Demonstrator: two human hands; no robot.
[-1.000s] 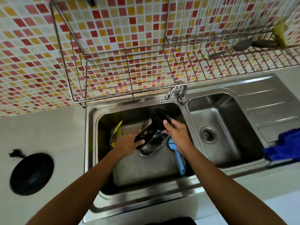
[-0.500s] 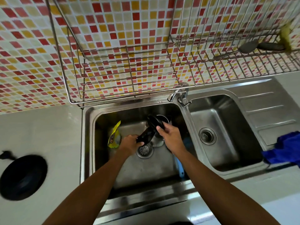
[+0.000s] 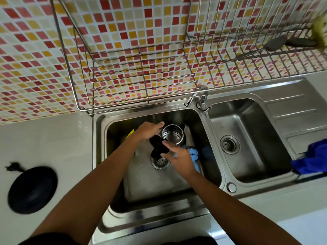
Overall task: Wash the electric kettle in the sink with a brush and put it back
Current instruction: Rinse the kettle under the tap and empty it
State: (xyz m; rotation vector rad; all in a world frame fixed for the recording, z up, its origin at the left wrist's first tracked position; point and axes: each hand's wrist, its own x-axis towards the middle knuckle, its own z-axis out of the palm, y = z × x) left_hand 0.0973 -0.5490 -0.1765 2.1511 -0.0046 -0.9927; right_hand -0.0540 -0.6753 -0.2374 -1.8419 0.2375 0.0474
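The steel electric kettle stands upright in the left sink basin, its mouth open to the camera. Its black lid and handle hang on the near-left side. My left hand holds the kettle at the handle side, fingers reaching along the rim. My right hand has its fingers spread, and the fingertips touch the black lid. A blue brush lies in the basin, partly hidden by my right hand.
The kettle's black base and its plug lie on the left counter. A faucet sits between the basins under a wire rack. A blue cloth lies right of the right basin. A yellow packet shows behind my left wrist.
The kettle went from tilted with its lid toward me to upright, mouth open. My left hand moved up to the rim. My right hand let go and opened.
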